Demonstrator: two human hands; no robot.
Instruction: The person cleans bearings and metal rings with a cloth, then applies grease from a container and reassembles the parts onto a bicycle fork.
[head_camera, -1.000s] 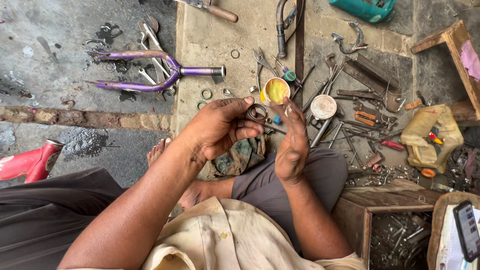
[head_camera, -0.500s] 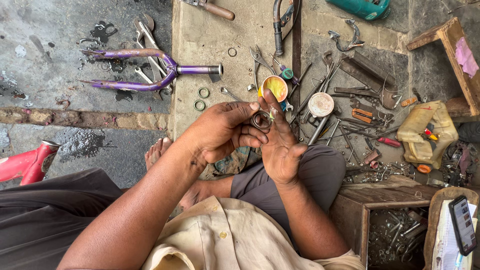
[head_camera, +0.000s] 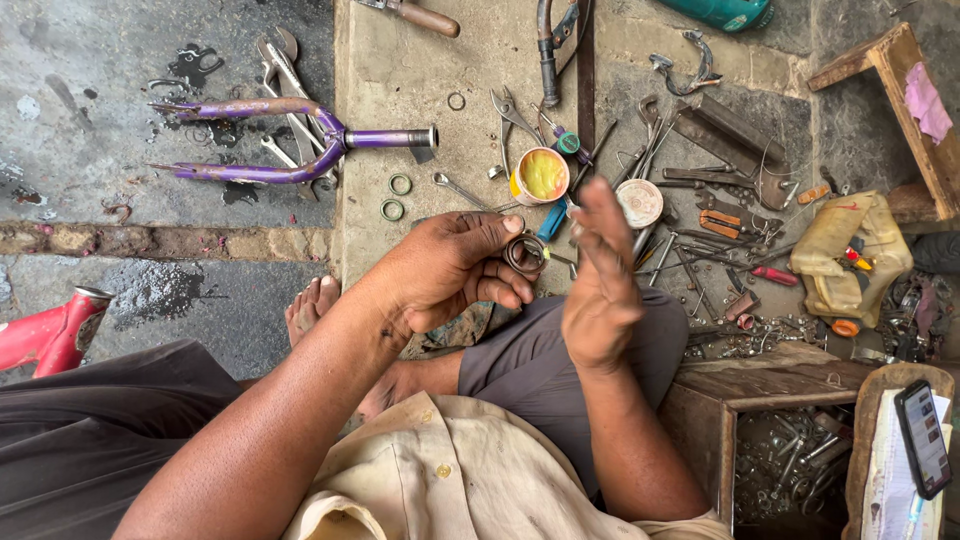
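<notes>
Fingers (head_camera: 497, 262) of left hand (head_camera: 450, 270) pinch greasy metal ring (head_camera: 524, 253).

Dull greasy metal ring (head_camera: 524, 253), rough concrete floor (head_camera: 420, 90), scuffed purple-painted metal fork (head_camera: 290, 140).

A concrete slab (head_camera: 420, 80) carries the clutter: a purple bicycle fork (head_camera: 290, 140) at ten o'clock, two green rings (head_camera: 396, 196) beside it, a yellow grease tin (head_camera: 540, 175) near centre, and scattered tools (head_camera: 720, 190) toward two o'clock.

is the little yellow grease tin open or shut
Open: the grease tin shows bare yellow grease inside, and a round lid lies apart to its right.
</notes>
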